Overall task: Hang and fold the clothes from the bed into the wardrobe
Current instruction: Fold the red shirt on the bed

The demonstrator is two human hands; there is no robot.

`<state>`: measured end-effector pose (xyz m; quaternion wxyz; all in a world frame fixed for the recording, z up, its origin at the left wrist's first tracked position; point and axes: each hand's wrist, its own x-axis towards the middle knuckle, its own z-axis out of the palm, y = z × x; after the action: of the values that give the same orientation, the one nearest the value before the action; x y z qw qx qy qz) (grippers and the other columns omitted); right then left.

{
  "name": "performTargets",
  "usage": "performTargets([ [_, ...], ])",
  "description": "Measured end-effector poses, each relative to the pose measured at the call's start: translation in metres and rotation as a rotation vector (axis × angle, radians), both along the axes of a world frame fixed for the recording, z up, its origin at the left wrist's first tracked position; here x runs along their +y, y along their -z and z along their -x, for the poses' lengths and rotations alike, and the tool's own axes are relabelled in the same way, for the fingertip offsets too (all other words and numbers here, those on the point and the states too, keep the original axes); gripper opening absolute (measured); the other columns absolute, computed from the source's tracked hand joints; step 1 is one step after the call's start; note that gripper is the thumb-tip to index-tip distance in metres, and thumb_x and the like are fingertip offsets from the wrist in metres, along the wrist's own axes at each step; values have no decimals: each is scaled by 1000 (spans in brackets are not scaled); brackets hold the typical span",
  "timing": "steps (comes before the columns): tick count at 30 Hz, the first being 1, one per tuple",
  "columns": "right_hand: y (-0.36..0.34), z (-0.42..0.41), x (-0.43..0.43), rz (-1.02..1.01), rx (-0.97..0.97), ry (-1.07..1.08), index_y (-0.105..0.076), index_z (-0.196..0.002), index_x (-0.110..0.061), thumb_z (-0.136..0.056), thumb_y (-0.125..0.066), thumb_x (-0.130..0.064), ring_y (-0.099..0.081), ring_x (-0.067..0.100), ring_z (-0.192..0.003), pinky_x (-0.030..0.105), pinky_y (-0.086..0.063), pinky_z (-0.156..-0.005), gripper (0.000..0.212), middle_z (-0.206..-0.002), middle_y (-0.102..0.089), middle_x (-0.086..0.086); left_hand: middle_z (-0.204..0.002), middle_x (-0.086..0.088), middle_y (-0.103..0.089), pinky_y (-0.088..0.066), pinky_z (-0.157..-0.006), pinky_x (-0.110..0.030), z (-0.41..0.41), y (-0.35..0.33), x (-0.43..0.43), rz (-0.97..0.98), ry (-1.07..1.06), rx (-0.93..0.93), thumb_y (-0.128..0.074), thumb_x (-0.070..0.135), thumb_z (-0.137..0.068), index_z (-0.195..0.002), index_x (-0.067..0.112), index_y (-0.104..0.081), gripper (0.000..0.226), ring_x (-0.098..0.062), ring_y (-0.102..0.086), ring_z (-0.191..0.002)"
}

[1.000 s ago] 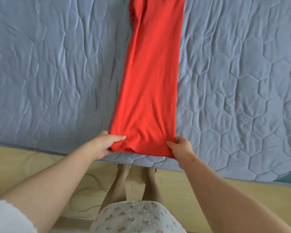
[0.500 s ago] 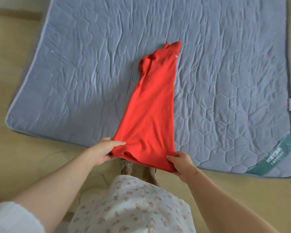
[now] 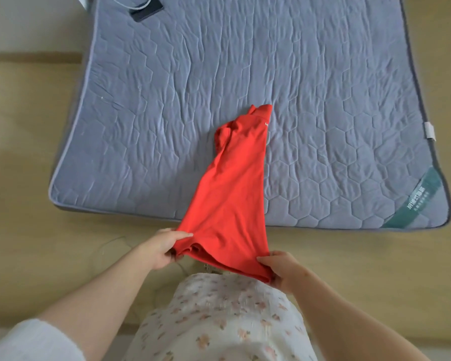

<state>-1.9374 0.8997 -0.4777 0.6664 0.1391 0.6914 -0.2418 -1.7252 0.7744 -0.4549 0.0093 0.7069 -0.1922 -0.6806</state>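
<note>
Gripping the red garment's (image 3: 232,194) hem corners, left hand (image 3: 162,250) and right hand (image 3: 280,269) have fingers clamped on cloth beyond the bed's (image 3: 141,126) near edge. Soft, light fabric; corner holds appear soundest.

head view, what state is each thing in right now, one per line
red shirt: folded lengthwise into a narrow strip, collar end lying on the mattress, hem end lifted off its near edge
left hand: fingers shut on the hem's left corner
right hand: fingers shut on the hem's right corner
mattress: flat, cover wrinkled
phone: lying at the far corner, cable beside it
</note>
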Motion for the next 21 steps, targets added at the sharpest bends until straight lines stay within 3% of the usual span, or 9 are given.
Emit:
performTargets([
  [2,-2,-1,-3,-8,-5,22,-51,-88,-7,-90,-54,3,-54,19,-61,19,-45,-34,11,-77,-56,11,-74,-7,-62,-38,-40,-17,-2,-2,-3,16,13,32,-60,1,-84,-111,22,-49,36,-14,-55,-52],
  [5,-2,7,-14,-13,39,116,-49,-103,-8,-89,-55,4,-52,20,-64,20,-46,-34,19,-81,-53,13,-85,-5,-60,-40,-47,-22,3,-6,-20,14,188,143,-55,-7,-84,-115,43,-45,59,-15,-52,-61],
  [7,1,20,-25,24,59,243,-44,-111,-16,-89,-54,4,-51,20,-65,24,-49,-39,31,-87,-51,14,-89,-4,-57,-40,-45,-21,10,-6,-36,-27,328,221,-48,-13,-83,-110,37,-57,57,-13,-52,-59],
  [9,4,35,-40,64,41,317,-45,-111,-24,-90,-52,3,-50,20,-64,28,-50,-46,35,-88,-52,14,-84,-6,-55,-39,-39,-17,23,-4,-53,-61,379,226,-43,-15,-82,-93,19,-68,44,-10,-52,-52],
  [11,6,51,-59,86,19,356,-53,-104,-20,-91,-50,3,-49,19,-61,27,-51,-46,27,-84,-54,14,-76,-6,-55,-37,-35,-15,41,0,-73,-32,335,136,-45,-11,-84,-80,10,-68,31,-11,-48,-52],
  [14,10,79,-101,118,23,435,-55,-89,-14,-92,-49,4,-50,19,-61,24,-52,-42,19,-75,-54,13,-63,-6,-52,-37,-33,-14,73,6,-113,12,122,99,-50,0,-87,-76,6,-64,19,-11,-41,-51],
  [21,23,158,-246,205,195,379,-52,-77,-18,-91,-54,-4,-51,14,-61,19,-47,-35,20,-73,-53,5,-44,-1,-50,-46,-41,-17,160,9,-234,86,-169,149,-52,17,-89,-65,12,-51,25,-9,-49,-39],
])
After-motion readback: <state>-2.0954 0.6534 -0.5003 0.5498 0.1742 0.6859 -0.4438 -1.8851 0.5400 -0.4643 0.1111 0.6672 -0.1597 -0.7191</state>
